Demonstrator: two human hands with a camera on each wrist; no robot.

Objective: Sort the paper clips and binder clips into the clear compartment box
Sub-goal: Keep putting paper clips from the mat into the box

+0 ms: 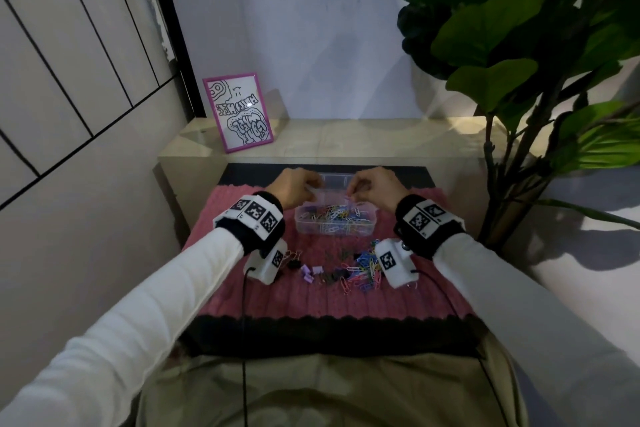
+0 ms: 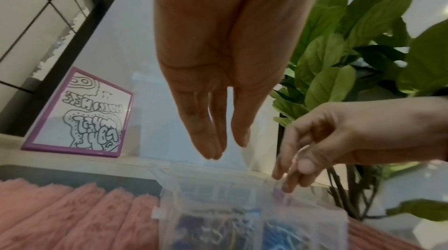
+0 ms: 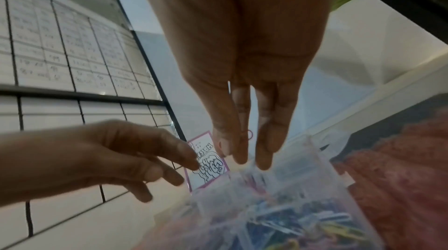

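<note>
Compartment box (image 1: pixel 334 220) under both hands: right hand (image 3: pixel 244 89) pinches pink paper clip (image 3: pixel 247 135); left hand (image 2: pixel 218 74) relaxed, empty.

On the shelf in front of you leans a pink-framed picture (image 1: pixel 238 112) with hand-drawn bubble letters, but they appear mirrored and you cannot read them with certainty. Your wristbands carry square black-and-white code markers (image 1: pixel 256 211), which are patterns and not letters. In the right wrist view, the whiteboard grid (image 3: pixel 72 47) at your left has small handwriting in its cells, too blurred to read. No brand, number or label is readable on the clear box (image 1: pixel 334 222).
</note>
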